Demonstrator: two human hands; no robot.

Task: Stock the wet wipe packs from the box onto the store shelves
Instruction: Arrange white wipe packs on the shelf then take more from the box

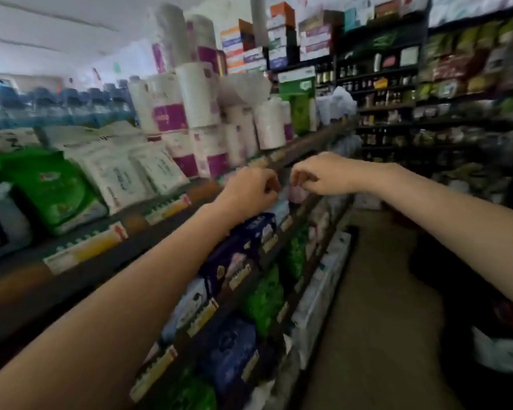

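The view is blurred by motion. Both my arms reach forward to the left-hand shelving. My right hand [323, 176] has its fingers curled over the top of a pale pink wet wipe pack [297, 193] that sits at the front of the second shelf. My left hand [249, 191] is a closed fist just left of that pack, by the shelf edge [282, 161]; whether it grips anything is hidden. The supply box is not in sight.
Green packs [51, 187] and white packs [116, 173] lie on the upper shelf, with paper rolls [202, 96] behind. Dark blue packs [243, 247] and green ones [267, 297] fill lower shelves. The aisle floor [367, 291] runs ahead; stocked shelving [456, 99] lines the right.
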